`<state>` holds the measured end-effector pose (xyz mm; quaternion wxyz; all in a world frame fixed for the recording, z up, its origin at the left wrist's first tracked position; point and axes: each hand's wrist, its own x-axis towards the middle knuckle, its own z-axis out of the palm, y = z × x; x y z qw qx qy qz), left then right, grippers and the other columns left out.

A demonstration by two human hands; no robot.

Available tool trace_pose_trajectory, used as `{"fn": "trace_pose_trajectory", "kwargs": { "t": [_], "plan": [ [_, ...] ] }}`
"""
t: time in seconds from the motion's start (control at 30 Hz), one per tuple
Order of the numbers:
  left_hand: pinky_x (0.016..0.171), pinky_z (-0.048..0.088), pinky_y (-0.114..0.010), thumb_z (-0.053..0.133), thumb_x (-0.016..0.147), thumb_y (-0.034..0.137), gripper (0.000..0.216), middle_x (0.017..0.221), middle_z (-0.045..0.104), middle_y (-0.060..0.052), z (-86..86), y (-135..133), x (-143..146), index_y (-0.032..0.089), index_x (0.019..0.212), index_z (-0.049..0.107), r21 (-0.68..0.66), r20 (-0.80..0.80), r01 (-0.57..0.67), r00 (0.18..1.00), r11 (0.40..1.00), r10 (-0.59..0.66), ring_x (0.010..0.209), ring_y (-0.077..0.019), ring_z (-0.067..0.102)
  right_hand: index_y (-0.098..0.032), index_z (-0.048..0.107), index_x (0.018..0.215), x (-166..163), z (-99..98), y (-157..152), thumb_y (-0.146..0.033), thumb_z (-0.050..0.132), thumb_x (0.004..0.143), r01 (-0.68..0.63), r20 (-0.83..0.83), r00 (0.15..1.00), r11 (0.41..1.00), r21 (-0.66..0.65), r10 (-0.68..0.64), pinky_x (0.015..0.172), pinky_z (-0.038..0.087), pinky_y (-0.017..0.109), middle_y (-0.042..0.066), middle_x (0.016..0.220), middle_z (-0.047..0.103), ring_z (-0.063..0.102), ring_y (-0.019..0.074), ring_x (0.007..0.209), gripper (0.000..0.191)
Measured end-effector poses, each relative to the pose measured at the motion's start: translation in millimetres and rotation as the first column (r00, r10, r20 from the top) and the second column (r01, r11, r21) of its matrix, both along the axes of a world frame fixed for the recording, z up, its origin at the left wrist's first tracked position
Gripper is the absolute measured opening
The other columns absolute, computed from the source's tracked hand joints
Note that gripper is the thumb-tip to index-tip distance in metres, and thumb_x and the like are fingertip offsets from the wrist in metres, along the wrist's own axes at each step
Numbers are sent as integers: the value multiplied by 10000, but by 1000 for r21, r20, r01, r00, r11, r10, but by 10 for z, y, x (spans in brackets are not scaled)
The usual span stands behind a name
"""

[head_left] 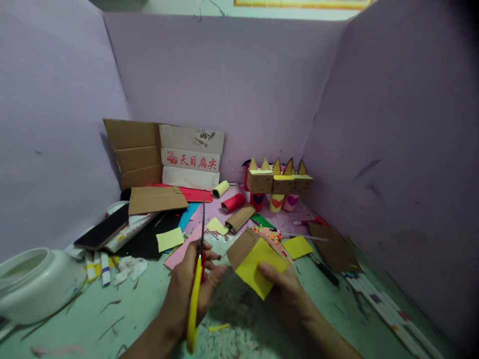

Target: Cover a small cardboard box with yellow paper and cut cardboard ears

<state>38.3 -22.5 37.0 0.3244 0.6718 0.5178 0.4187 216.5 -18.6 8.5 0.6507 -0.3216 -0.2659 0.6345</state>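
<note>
My left hand (179, 286) is closed around scissors (193, 299) with yellow and red handles, their blades pointing up and away from me. A small brown cardboard box (241, 247) rests in my right hand (286, 284), its fingers partly hidden behind it. My right thumb presses a yellow paper piece (258, 271) against one face of that box. Below, a thin yellow paper strip (219, 327) lies on the green table. The fingertips of my left hand are a little apart from the box.
Three cardboard-headed figures (282, 184) with pointed ears stand at the back. Paper tubes (233, 203) lie before them. Flattened cardboard (190, 154) leans at back left, a white pot (41, 284) stands left, and a black-handled knife (325, 270) and white markers (389, 314) lie right.
</note>
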Motion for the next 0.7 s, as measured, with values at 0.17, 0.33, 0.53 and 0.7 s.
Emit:
{"fn": "trace_pose_trajectory", "kwargs": {
  "t": [0.17,0.33,0.53,0.7],
  "plan": [
    [757,480,-423,360,882,303,255,980,610,-92,-55,69,-99,212,1111,426,195,-354,86,935,977,-12,877,-243,595,-229,395,1302,172,53,111,-273,748,602,135,2,991,991,22,-135,803,493,398,80,1048,659,630,269,919,785],
    [879,442,-452,392,811,133,470,1187,527,-122,-169,-17,-4,244,1266,348,264,-452,175,891,949,-38,1092,-267,498,-248,414,1275,238,51,130,-271,761,577,191,106,973,975,114,-203,757,509,360,56,1016,647,624,253,900,779],
    [895,427,-460,393,762,113,555,1184,518,-120,-268,-5,-3,243,1297,323,260,-515,264,852,929,-97,1084,-268,487,-245,446,1224,161,16,70,-298,774,540,168,286,932,965,200,-222,737,509,355,91,1136,584,604,258,925,760],
    [899,414,-468,370,800,136,532,1205,512,-133,-314,14,-11,223,1323,314,207,-552,249,828,946,-97,1089,-278,482,-238,477,1215,128,-40,35,-301,792,519,132,379,902,966,221,-209,808,482,385,94,1178,571,574,289,1005,766]
  ]
}}
